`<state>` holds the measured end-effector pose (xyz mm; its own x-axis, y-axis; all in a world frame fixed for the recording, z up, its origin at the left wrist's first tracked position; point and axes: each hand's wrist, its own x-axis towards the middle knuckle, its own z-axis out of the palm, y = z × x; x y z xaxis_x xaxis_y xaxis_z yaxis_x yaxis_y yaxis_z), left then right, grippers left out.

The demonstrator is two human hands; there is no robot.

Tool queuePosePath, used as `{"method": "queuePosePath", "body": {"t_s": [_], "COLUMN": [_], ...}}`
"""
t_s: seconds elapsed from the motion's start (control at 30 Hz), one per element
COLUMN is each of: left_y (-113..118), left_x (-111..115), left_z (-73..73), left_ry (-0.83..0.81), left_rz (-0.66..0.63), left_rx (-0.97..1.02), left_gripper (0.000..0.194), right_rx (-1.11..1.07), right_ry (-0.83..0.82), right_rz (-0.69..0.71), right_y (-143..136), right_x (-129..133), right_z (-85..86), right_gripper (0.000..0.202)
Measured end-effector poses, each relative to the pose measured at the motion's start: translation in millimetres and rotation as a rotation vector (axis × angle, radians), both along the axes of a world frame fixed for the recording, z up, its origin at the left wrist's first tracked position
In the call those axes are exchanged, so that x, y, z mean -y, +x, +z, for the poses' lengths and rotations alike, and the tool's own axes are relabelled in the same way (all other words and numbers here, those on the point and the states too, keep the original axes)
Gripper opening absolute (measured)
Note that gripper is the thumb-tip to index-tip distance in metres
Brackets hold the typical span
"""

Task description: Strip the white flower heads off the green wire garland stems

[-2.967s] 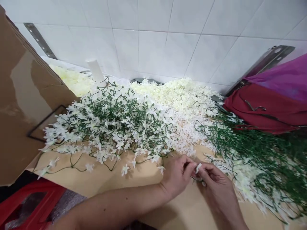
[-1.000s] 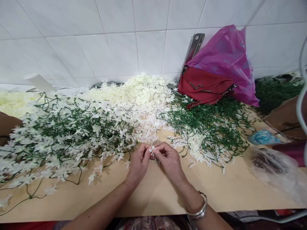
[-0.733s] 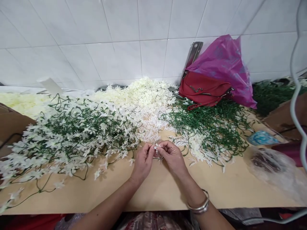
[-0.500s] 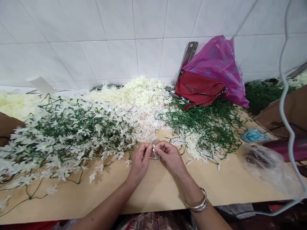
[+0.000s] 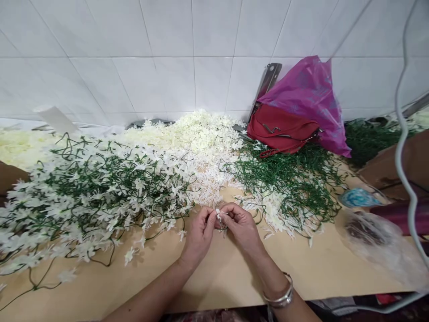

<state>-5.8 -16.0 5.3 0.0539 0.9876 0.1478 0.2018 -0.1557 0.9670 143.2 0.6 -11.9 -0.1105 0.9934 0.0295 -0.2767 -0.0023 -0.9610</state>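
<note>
Close together over the front of the table point(image 5: 214, 277), both my hands pinch small white flower parts between thumb and fingertips. My left hand point(image 5: 200, 232) is closed, its fingertips meeting the right ones. My right hand point(image 5: 241, 227) is closed too, on a small white artificial flower point(image 5: 218, 213) that shows between the two thumbs. A bit of dark green stem seems to show below the fingers, partly hidden. Just beyond the hands lie loose thin white pieces point(image 5: 209, 181). A bracelet sits on my right wrist.
Left lies a big heap of white flowers on green stems point(image 5: 100, 192). Cream petals point(image 5: 201, 129) are piled against the tiled wall. Green stems point(image 5: 288, 179) lie right, under a red bag point(image 5: 281, 127) and a purple plastic bag point(image 5: 311, 98). A clear plastic bag point(image 5: 372, 237) and a pale cable point(image 5: 404, 174) are far right.
The white flower between my fingertips sits slightly higher and more upright, and my thumbs are closer together. The whole view has shifted slightly; the heaps look the same.
</note>
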Motion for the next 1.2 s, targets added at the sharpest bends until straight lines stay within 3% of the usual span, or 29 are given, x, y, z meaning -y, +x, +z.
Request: {"method": "queuePosePath", "body": {"t_s": [0.1, 0.2, 0.33, 0.4, 0.47, 0.57, 0.67, 0.73, 0.8, 0.87, 1.0, 1.2], "left_y": [1, 1, -10, -24, -41, -59, -55, -41, -24, -10, 2, 0], "left_x": [3, 9, 14, 12, 8, 8, 18, 28, 33, 33, 22, 15], "left_z": [-1.7, 0.9, 25.4, 46.4, 67.2, 83.8, 73.6, 55.2, 33.9, 15.2, -5.8, -12.1], "left_ry": [0.004, 0.04, 0.242, 0.472, 0.728, 0.794, 0.882, 0.89, 0.799, 0.676, 0.549, 0.581], "left_rz": [-0.001, 0.01, 0.058, 0.215, 0.502, 0.697, 0.632, 0.422, 0.111, -0.072, -0.096, -0.121], "left_rx": [0.039, 0.092, 0.069, 0.009, -0.159, -0.392, -0.446, -0.437, -0.441, -0.502, -0.631, -0.756], "left_gripper": [0.034, 0.033, 0.021, 0.013, 0.019, 0.031, 0.038, 0.043, 0.044, 0.037, 0.027, 0.012], "right_rx": [-0.057, -0.081, -0.098, -0.126, -0.148, -0.153, -0.103, -0.036, 0.052, 0.149, 0.265, 0.294], "right_ry": [-0.02, -0.002, 0.036, 0.039, 0.042, 0.05, 0.078, 0.11, 0.137, 0.145, 0.126, 0.11], "right_rz": [0.008, -0.069, -0.224, -0.291, -0.332, -0.342, -0.336, -0.344, -0.375, -0.417, -0.494, -0.487], "right_y": [-1, 1, 9, 13, 15, 14, 14, 15, 17, 17, 17, 14], "right_x": [2, 5, 6, 6, 6, 8, 10, 12, 14, 15, 16, 16], "right_z": [4.8, 8.4, 7.7, 7.2, 7.7, 9.2, 10.7, 12.4, 15.3, 19.2, 24.6, 24.7], "right_gripper": [0.026, 0.026, 0.029, 0.03, 0.031, 0.031, 0.029, 0.028, 0.028, 0.028, 0.027, 0.025]}}
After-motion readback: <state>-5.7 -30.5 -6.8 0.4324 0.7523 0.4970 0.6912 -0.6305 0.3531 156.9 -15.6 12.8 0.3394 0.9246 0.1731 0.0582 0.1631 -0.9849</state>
